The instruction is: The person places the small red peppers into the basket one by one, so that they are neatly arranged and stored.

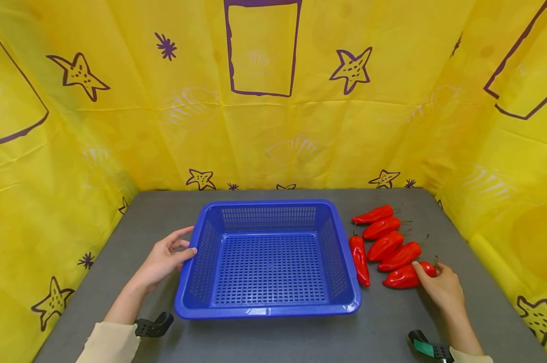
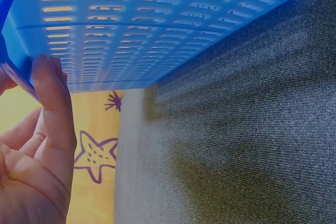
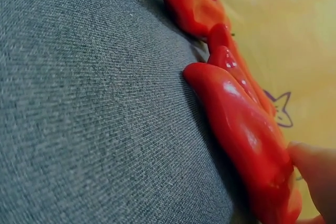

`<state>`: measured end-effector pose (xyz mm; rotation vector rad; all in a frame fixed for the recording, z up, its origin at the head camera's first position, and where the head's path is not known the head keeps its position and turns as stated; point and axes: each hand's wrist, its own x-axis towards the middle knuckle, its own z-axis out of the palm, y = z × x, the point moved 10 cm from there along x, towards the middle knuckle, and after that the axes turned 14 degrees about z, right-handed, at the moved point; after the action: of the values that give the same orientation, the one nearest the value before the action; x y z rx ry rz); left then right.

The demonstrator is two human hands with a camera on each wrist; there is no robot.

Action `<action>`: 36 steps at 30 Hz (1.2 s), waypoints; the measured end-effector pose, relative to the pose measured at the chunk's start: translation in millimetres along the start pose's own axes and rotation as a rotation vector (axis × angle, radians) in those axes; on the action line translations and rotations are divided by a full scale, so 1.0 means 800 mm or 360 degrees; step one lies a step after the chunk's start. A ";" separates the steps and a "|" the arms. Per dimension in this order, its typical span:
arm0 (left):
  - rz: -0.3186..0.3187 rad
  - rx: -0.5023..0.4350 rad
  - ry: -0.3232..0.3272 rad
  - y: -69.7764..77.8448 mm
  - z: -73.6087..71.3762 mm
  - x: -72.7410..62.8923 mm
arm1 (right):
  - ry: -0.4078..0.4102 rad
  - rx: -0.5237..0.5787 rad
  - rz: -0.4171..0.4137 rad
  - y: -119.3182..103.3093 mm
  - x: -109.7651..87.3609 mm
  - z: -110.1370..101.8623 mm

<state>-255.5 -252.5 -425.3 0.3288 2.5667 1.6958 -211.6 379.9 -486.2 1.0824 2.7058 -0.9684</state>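
Observation:
A blue plastic basket [image 1: 267, 310] with slotted walls sits on the grey table, and nothing lies in it. At its left side my left hand [image 1: 164, 258] pinches the rim, thumb on top and fingers beneath; the left wrist view shows the slotted outer wall [image 2: 157, 38] beside the fingers. Right of the basket, my right hand [image 1: 443, 290] grips the nearest red pepper [image 1: 401, 278] by its stem end, between thumb and fingers. The right wrist view shows that pepper [image 3: 241, 129] lying low over the cloth, with the thumb against it. Part of the right hand is out of that view.
Several more red peppers lie in a slanted row, among them one at the back [image 1: 374, 215]. Another pepper [image 1: 359, 259] lies lengthwise along the basket's right wall. Yellow patterned curtains [image 1: 264, 136] enclose the grey table [image 1: 301, 343] at the back and sides.

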 end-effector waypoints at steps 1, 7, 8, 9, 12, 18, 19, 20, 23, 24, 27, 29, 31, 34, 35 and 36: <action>-0.0002 -0.0003 0.0002 0.001 0.000 0.000 | 0.0005 -0.0007 -0.0003 -0.001 0.000 0.000; -0.0023 -0.0013 0.0010 0.000 0.001 -0.001 | 0.0040 -0.0013 -0.0021 -0.002 -0.001 -0.001; -0.0027 -0.0014 0.0012 -0.001 0.001 -0.001 | 0.0044 -0.0007 -0.0024 -0.002 -0.001 -0.001; -0.0021 -0.0014 0.0011 -0.001 0.001 -0.001 | 0.0048 -0.0001 -0.0029 -0.002 -0.002 -0.001; -0.0021 -0.0011 0.0016 -0.002 0.001 0.000 | 0.0051 0.0030 -0.0035 -0.002 -0.003 -0.002; -0.0036 -0.0006 0.0022 -0.001 0.000 -0.001 | 0.0027 0.0159 -0.0005 0.001 -0.005 -0.002; -0.0033 -0.0005 0.0022 0.000 0.001 -0.001 | 0.0010 0.0201 0.0003 0.002 -0.005 -0.001; -0.0037 -0.0008 0.0022 0.000 0.001 -0.001 | -0.0006 0.0243 0.0012 0.002 -0.005 0.000; -0.0040 -0.0034 0.0018 0.000 0.002 -0.001 | -0.0066 0.0361 0.0023 0.002 -0.007 0.001; -0.0044 -0.0044 0.0016 0.000 0.002 0.000 | -0.0086 0.0403 0.0027 0.002 -0.007 0.002; -0.0038 -0.0053 -0.0003 0.001 0.003 0.000 | -0.0118 0.0495 0.0026 0.001 -0.007 0.003; -0.0056 -0.0056 -0.0005 -0.001 0.003 0.001 | -0.0145 0.0560 0.0025 0.000 -0.007 0.005; -0.0064 -0.0069 -0.0013 -0.001 0.003 0.002 | -0.0176 0.0618 0.0023 -0.001 -0.008 0.007; -0.0084 -0.0104 -0.0024 -0.003 0.004 0.003 | -0.0228 0.0709 0.0009 -0.004 -0.009 0.010; -0.0087 -0.0115 -0.0027 -0.004 0.004 0.003 | -0.0245 0.0737 0.0003 -0.005 -0.008 0.011; -0.0091 -0.0122 -0.0032 -0.004 0.004 0.003 | -0.0257 0.0757 -0.0001 -0.006 -0.008 0.011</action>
<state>-257.5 -250.1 -429.4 0.2647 2.4644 1.7562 -211.4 368.2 -488.9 1.0041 2.4050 -1.6757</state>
